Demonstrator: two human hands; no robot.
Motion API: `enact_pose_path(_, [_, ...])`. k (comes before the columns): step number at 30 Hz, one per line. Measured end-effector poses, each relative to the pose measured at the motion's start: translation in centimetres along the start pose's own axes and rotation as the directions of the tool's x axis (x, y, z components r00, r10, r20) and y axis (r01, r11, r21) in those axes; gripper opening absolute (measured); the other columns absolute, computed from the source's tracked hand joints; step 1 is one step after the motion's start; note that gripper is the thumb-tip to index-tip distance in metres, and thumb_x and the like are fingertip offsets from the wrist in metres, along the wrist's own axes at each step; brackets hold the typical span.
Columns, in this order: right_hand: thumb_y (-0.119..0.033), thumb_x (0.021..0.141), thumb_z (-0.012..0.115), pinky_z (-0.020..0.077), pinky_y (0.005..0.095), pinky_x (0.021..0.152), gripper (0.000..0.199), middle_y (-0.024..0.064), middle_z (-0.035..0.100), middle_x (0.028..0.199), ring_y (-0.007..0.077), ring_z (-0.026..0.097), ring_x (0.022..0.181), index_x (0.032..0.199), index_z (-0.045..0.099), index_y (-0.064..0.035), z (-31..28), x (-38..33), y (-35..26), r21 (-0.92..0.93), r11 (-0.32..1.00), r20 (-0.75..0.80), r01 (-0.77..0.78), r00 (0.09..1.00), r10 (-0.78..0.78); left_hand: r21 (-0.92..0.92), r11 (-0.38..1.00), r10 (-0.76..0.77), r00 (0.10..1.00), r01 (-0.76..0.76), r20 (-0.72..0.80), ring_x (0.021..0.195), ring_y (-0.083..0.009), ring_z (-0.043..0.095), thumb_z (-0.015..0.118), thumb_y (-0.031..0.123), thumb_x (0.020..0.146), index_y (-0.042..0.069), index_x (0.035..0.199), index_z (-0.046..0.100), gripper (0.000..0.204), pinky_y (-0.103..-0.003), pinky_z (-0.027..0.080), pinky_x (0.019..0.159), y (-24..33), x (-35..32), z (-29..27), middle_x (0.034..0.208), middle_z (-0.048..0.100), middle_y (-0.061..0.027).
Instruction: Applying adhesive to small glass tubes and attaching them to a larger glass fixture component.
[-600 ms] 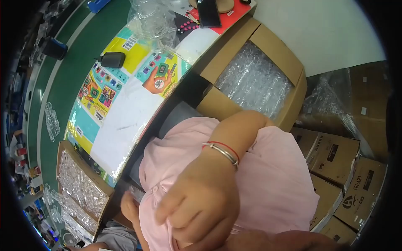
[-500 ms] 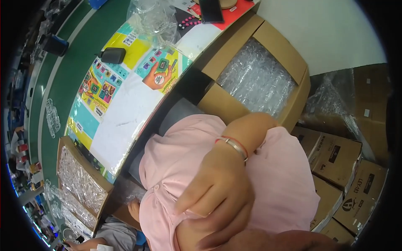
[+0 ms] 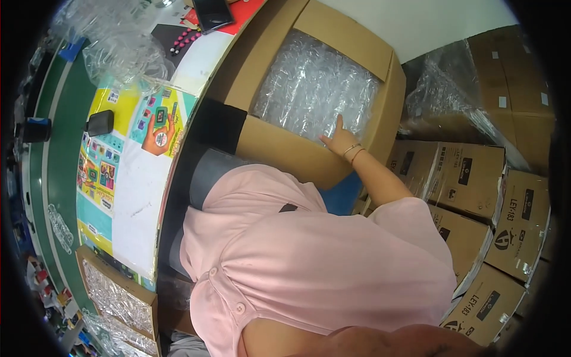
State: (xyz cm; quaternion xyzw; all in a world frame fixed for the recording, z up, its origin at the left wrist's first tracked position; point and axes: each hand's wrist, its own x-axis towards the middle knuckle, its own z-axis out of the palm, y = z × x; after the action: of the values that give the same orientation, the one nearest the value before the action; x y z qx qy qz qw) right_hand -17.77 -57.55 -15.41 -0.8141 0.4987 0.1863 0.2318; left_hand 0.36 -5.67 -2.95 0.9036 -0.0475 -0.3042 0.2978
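Note:
My right hand (image 3: 342, 143) reaches to the near edge of a large open carton (image 3: 285, 152), just over the clear plastic pieces (image 3: 315, 83) that fill it. Its index finger stretches out and its thumb stands apart from it. Nothing shows in the hand; the other fingers are partly hidden, and I cannot tell whether it touches the plastic. Thin bracelets (image 3: 352, 150) circle the wrist. My pink shirt (image 3: 309, 256) covers much of the middle of the view. My left hand is out of sight.
On the left, a table (image 3: 140, 208) carries printed sheets, a small black object (image 3: 100, 123), a phone (image 3: 213, 13), pink beads (image 3: 186, 38) and clear plastic (image 3: 128, 56). Another carton of plastic (image 3: 116, 291) stands lower left. Stacked brown cartons (image 3: 470, 178) line the right side.
My right hand has moved from in front of my chest out to the large carton. The view has shifted, and the fingers seen at the left beside my shirt are gone from sight.

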Motion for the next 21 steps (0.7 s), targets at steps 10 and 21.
enact_pose_path(10, [-0.035,0.066,0.075,0.0421,0.0441,0.085,0.113,0.0210,0.027,0.134,0.0323,0.043,0.114,0.136,-0.007,-0.0029,4.1,5.9,2.1,0.942,0.267,0.080,-0.203,0.908,0.411,0.142,0.772,0.622,0.782,-0.620,0.032,0.090,-0.0129,0.054,0.064,0.005,0.077,-0.002,0.099,0.053,0.026,-0.027,0.044,0.081,9.9,6.5,2.2,0.092,0.056,-0.0079])
enact_pose_path(21, [-0.040,0.083,0.057,0.0484,0.0369,0.071,0.046,0.0129,0.056,0.100,0.0225,0.056,0.088,0.114,0.048,-0.0071,-6.5,1.9,-4.3,0.873,-0.447,0.052,-0.195,0.948,-0.313,-0.478,0.877,0.377,0.533,0.059,0.758,0.118,-0.0341,0.038,0.059,0.054,0.076,0.015,0.141,0.000,0.095,-0.041,0.045,0.088,32.2,13.9,20.7,0.137,0.020,-0.0202])
